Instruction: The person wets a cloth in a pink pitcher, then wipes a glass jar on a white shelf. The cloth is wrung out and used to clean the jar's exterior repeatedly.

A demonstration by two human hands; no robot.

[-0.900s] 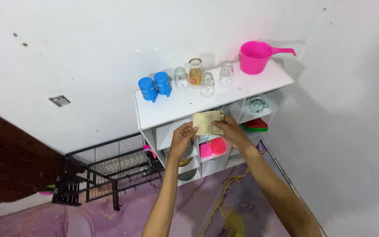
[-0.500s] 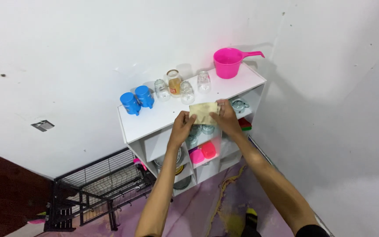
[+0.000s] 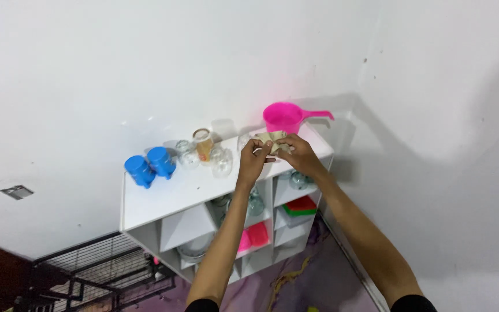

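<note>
Now the cloth (image 3: 271,138), flat before, is bunched between left hand (image 3: 252,157) and right hand (image 3: 295,153), both grips pinching it, raised over the shelf (image 3: 163,193) top, pink scoop (image 3: 284,117) at 12 o'clock.

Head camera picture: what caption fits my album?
Two hands hold a beige cloth above a white shelf.

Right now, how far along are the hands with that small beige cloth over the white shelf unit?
Done: nothing shows as finished; the white shelf unit carries two blue cups, clear glasses and a pink plastic scoop. In hand: left hand and right hand pinch the small beige cloth above its top. Left: the cloth touches nothing yet.
</note>
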